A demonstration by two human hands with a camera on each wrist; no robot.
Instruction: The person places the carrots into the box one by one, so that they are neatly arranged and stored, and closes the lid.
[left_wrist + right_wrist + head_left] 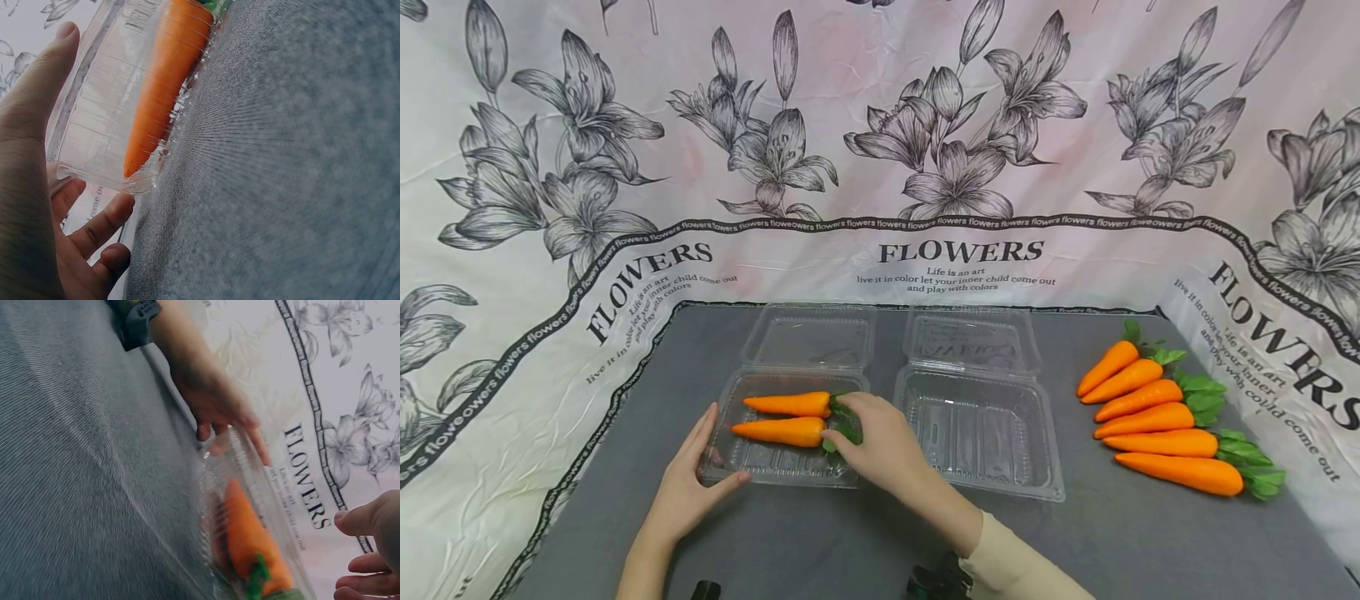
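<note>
Behind the desk (1150, 550), the cloth (808, 267) is reading "FLOWERS". Two carrots (778, 431) are lying side by side in the left container (758, 465), tips pointing left. The left hand (691, 483) is resting open-fingered at its left side; the right hand (883, 442) is arching over their leaves (848, 429), thumb and fingers parted. Grey desktop is showing right of the right container (977, 433).

It was a screened-off work corner; whether in a home or a studio could not be told. A pale cloth (797, 267), printed with black lilies (957, 185) and the word FLOWERS, hung behind the far edge of a grey bench (805, 542) and spread past its left and right edges, covering the background. Open plastic boxes (977, 429) toward the far edge and carrots (1146, 419) rowed near the right edge suggested a small packing spot.
</note>
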